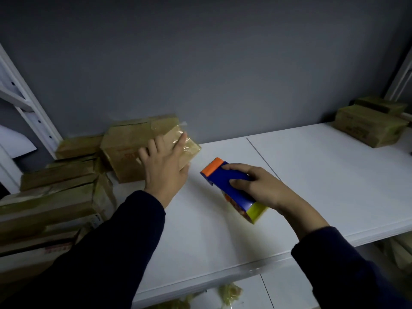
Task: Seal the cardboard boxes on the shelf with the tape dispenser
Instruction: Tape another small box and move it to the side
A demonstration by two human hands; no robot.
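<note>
A brown cardboard box (129, 143) lies on the white shelf (312, 175) at the back left, with glossy tape over its right end. My left hand (165, 166) rests flat on that taped end, fingers straight and spread. My right hand (256, 186) grips a blue tape dispenser (231, 186) with an orange toothed blade end and a yellow-green tape roll. The dispenser hovers just right of the box, blade pointing toward it, apart from it.
Several taped cardboard boxes (55, 197) are stacked at the left. Two more boxes (367, 126) sit at the back right corner. White shelf uprights (38, 121) stand at the left and far right. Crumpled yellowish plastic (229, 293) lies on the lower shelf.
</note>
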